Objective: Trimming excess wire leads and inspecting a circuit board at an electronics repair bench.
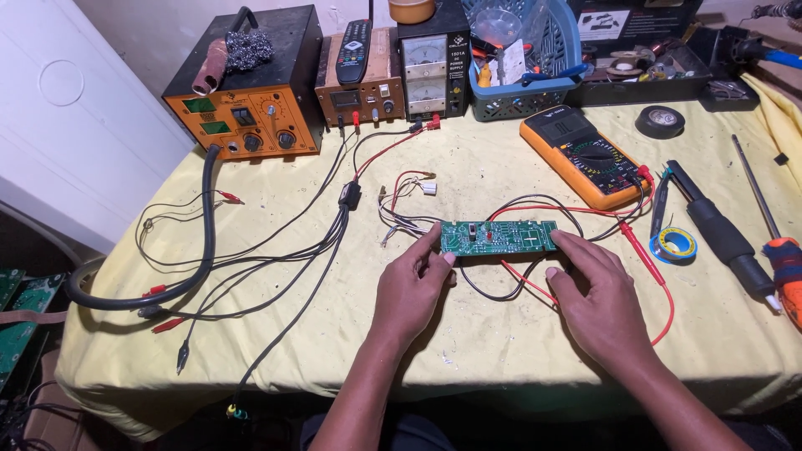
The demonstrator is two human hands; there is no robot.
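The orange-handled screwdriver (781, 259) is running off the right edge, green boards (18, 321) are getting cut at the left, and basket (535, 92) contents are blurring together.

An orange multimeter (585, 159) lies on the yellow-covered desk (501, 351); behind stand an orange rework station (246, 92), a black power supply (432, 71) and a blue basket (526, 63).

At the table's back, an orange station (251, 117) shows two green screens, while the orange multimeter (585, 157) carries a grey screen.
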